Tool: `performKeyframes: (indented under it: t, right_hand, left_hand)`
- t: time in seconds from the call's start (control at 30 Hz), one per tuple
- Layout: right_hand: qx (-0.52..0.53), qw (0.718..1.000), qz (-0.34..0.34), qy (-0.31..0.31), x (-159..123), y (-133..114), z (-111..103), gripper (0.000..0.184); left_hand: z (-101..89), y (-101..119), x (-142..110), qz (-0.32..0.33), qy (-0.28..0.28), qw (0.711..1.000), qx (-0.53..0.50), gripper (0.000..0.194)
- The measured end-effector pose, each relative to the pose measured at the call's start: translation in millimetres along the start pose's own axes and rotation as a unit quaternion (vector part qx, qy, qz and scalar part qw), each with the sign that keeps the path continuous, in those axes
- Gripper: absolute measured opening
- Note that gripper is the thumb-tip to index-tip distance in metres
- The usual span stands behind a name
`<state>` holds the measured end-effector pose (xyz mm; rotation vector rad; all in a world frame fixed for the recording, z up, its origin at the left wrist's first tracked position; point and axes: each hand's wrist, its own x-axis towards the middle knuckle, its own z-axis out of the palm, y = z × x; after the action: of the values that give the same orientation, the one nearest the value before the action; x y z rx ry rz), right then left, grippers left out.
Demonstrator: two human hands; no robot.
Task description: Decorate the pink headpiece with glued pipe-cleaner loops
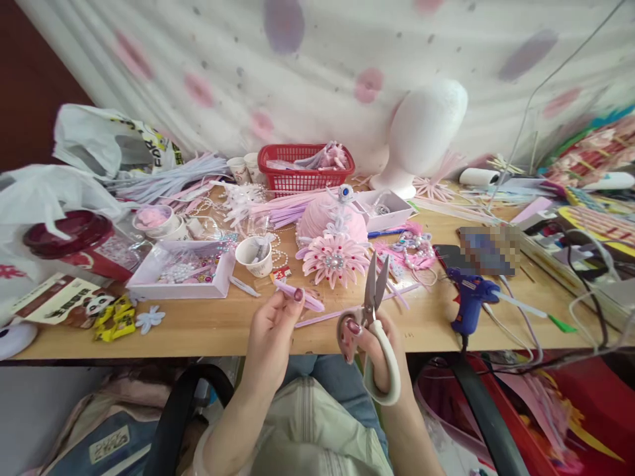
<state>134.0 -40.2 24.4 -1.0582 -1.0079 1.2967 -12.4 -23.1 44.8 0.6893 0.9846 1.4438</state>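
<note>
White bag [94,142]: dark capitals, "FOR" legible; remaining lettering lost in folds.
Panda packet [52,301]: dark characters on cream panel, too blurred to read.
Yellow packet [115,318]: dark print, illegible.
Red sachet [282,274]: pale characters, too small to read.
Pale patch [109,445], on blue fabric [94,433] below the table: dark markings, illegible.
Glue gun [469,301]: small label, unreadable.
</note>
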Motion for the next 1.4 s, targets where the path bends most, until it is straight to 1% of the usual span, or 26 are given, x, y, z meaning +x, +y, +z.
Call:
performKeyframes:
  t: [0.1,0.13,0.2,0.27,0.3,0.37,0.47,0.63,0.77,0.97,1.1,1.4]
  right_hand:
    - [-0.049,0.999,0.010,-0.013,-5.3,3.6,-6.8,0.037]
    - [-0.073,0.997,0.007,-0.027,-6.8,3.3,-7.9,0.039]
    - [-0.134,0.988,-0.010,-0.076,-8.8,0.9,-8.4,0.041]
    - [-0.200,0.973,-0.034,-0.109,-10.1,-2.3,-7.6,0.034]
    - [-0.226,0.966,-0.044,-0.114,-10.6,-3.6,-7.0,0.031]
    - [-0.263,0.957,-0.059,-0.105,-11.5,-4.8,-6.4,0.030]
    - [-0.293,0.948,-0.085,-0.089,-13.3,-3.0,-6.9,0.028]
    - [-0.306,0.942,-0.107,-0.081,-15.2,0.8,-8.5,0.023]
    - [-0.318,0.937,-0.121,-0.082,-14.0,-1.3,-7.7,0.022]
    - [-0.318,0.936,-0.131,-0.076,-12.7,-3.4,-5.6,0.021]
    - [-0.301,0.942,-0.130,-0.075,-13.0,-1.1,-5.5,0.020]
    - [-0.280,0.949,-0.130,-0.067,-12.1,2.6,-5.6,0.021]
  left_hand:
    - [1.4,6.2,8.3,0.030,0.001,0.999,-0.017,0.034]
    - [2.3,8.8,10.7,0.036,-0.002,0.999,-0.024,0.034]
    - [3.8,13.5,14.3,0.042,-0.010,0.998,-0.036,0.034]
    - [4.3,16.8,15.9,0.042,-0.017,0.998,-0.039,0.035]
    - [4.1,17.8,15.8,0.042,-0.021,0.998,-0.037,0.035]
    - [3.4,18.6,14.4,0.046,-0.030,0.998,-0.035,0.034]
    - [3.9,17.9,10.5,0.050,-0.039,0.996,-0.057,0.029]
    - [9.5,14.6,6.7,0.034,-0.029,0.989,-0.138,0.029]
    - [11.8,11.6,6.7,0.016,-0.026,0.986,-0.166,0.029]
    - [17.0,10.5,6.1,0.013,-0.002,0.984,-0.175,0.030]
    - [21.5,10.4,4.6,0.012,0.004,0.983,-0.184,0.030]
    - [21.5,8.0,6.3,0.016,0.014,0.984,-0.177,0.033]
